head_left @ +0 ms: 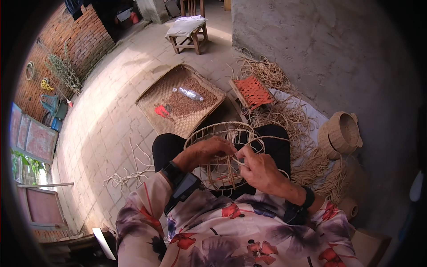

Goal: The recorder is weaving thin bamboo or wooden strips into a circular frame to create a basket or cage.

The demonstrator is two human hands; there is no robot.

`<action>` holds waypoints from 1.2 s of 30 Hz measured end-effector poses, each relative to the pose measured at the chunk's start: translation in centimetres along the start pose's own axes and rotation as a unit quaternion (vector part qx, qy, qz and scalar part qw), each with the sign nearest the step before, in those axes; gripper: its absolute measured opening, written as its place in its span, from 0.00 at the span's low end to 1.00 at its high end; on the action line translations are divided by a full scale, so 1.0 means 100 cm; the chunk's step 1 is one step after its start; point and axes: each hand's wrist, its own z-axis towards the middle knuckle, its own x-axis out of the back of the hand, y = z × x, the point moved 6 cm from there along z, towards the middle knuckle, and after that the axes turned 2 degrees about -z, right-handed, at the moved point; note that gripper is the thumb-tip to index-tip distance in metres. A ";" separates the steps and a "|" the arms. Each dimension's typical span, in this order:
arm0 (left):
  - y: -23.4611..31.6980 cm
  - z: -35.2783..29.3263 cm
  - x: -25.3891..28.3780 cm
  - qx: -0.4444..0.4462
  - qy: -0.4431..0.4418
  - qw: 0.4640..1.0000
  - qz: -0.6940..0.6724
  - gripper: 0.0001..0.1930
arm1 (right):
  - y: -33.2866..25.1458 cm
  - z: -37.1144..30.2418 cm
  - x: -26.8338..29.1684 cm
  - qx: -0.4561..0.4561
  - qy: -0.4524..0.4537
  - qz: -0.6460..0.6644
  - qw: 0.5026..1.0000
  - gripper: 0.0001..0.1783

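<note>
An openwork basket (pixel 216 126) of pale cord, with widely spaced strands, rests in my lap between my knees. My left hand (pixel 212 149) reaches over its near left side, fingers bent together on the strands near the middle. Close beside those fingertips, my right hand (pixel 263 172) pinches a pale cord (pixel 274 138) between thumb and forefinger. Loops of this cord curve above my right hand and over the basket's right side. The exact spot where the fingertips meet the cord is small and partly hidden by the hands.
Ahead lies a square woven tray (pixel 149 99) holding brown bits, a clear plastic bottle (pixel 191 94) and something red. To its right stand a stool with orange webbing (pixel 252 91), heaps of cord (pixel 289 122) and a finished basket (pixel 340 133). Loose cords (pixel 129 173) lie left; a chair (pixel 187 27) stands beyond.
</note>
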 end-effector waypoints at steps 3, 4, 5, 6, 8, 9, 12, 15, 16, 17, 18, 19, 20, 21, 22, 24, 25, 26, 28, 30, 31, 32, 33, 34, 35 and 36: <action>0.009 -0.004 -0.004 0.029 0.040 0.997 -0.062 0.10 | -0.005 -0.003 0.028 0.101 0.029 -0.151 0.983 0.04; 0.013 -0.005 -0.006 0.052 0.051 0.994 -0.081 0.10 | -0.003 0.004 0.032 0.101 0.038 -0.160 0.981 0.04; 0.020 -0.006 -0.009 0.106 0.064 0.985 -0.119 0.10 | -0.001 0.014 0.035 0.100 0.048 -0.169 0.979 0.05; 0.020 -0.006 -0.011 0.159 0.077 0.972 -0.155 0.09 | 0.001 0.025 0.038 0.099 0.058 -0.179 0.977 0.05; 0.006 -0.006 -0.007 0.170 0.090 0.967 -0.169 0.08 | 0.006 0.046 0.033 0.119 0.071 -0.184 0.973 0.06; -0.001 -0.005 -0.005 0.175 0.093 0.964 -0.175 0.08 | 0.015 0.055 0.027 0.120 0.074 -0.188 0.972 0.07; -0.004 -0.005 -0.005 0.171 0.096 0.958 -0.211 0.06 | 0.038 0.067 0.006 0.103 0.062 -0.193 0.974 0.07; 0.000 -0.003 -0.004 0.163 0.092 0.967 -0.171 0.05 | 0.044 0.067 0.003 0.090 0.069 -0.171 0.979 0.07; -0.002 -0.003 -0.003 0.171 0.098 0.967 -0.164 0.06 | 0.042 0.067 0.006 0.090 0.076 -0.158 0.980 0.07; -0.004 -0.004 -0.002 0.179 0.104 0.966 -0.156 0.06 | 0.042 0.065 0.011 0.081 0.068 -0.145 0.984 0.06; -0.007 -0.004 -0.001 0.188 0.109 0.965 -0.149 0.06 | 0.043 0.059 0.022 0.072 0.059 -0.131 0.987 0.06; -0.005 -0.004 -0.001 0.152 0.100 0.974 -0.133 0.06 | 0.043 0.053 0.034 0.062 0.050 -0.118 0.990 0.06; -0.004 -0.005 0.001 0.116 0.091 0.982 -0.117 0.07 | 0.047 0.045 0.051 0.059 0.093 -0.168 0.980 0.05; -0.002 -0.007 0.002 0.080 0.083 0.988 -0.101 0.07 | 0.055 0.036 0.067 0.057 0.134 -0.216 0.965 0.06; 0.004 -0.006 0.001 0.031 0.071 0.995 -0.068 0.07 | 0.070 0.024 0.089 0.041 0.180 -0.235 0.954 0.07; 0.023 -0.013 -0.002 -0.079 0.063 0.994 0.028 0.06 | 0.114 -0.001 0.134 -0.024 0.257 -0.306 0.916 0.07; 0.036 -0.016 -0.005 -0.142 0.065 0.984 0.089 0.06 | 0.148 -0.018 0.163 -0.121 0.265 -0.314 0.904 0.07; 0.060 -0.024 -0.013 -0.217 0.071 0.957 0.177 0.05 | 0.194 -0.038 0.193 -0.233 0.259 -0.253 0.903 0.06; 0.068 -0.024 -0.018 -0.241 0.049 0.935 0.255 0.05 | 0.286 -0.093 0.253 -0.345 0.273 -0.068 0.895 0.07; 0.043 -0.018 -0.009 -0.129 0.009 0.962 0.241 0.06 | 0.375 -0.168 0.292 -0.386 0.316 0.249 0.830 0.08; 0.043 -0.012 -0.010 -0.131 0.001 0.961 0.242 0.06 | 0.425 -0.225 0.316 -0.364 0.359 0.334 0.792 0.10; 0.042 -0.007 -0.010 -0.138 -0.006 0.961 0.238 0.06 | 0.465 -0.283 0.344 -0.338 0.403 0.407 0.747 0.12; 0.038 -0.006 -0.008 -0.146 -0.006 0.961 0.234 0.06 | 0.489 -0.330 0.373 -0.313 0.476 0.396 0.720 0.17; 0.037 -0.009 -0.006 -0.175 0.002 0.952 0.251 0.05 | 0.497 -0.365 0.403 -0.281 0.544 0.381 0.693 0.22; 0.036 -0.013 -0.006 -0.193 0.014 0.942 0.273 0.03 | 0.509 -0.386 0.424 -0.312 0.562 0.316 0.698 0.25; 0.035 -0.012 -0.005 -0.223 0.017 0.931 0.288 0.02 | 0.494 -0.418 0.457 -0.340 0.587 0.235 0.696 0.29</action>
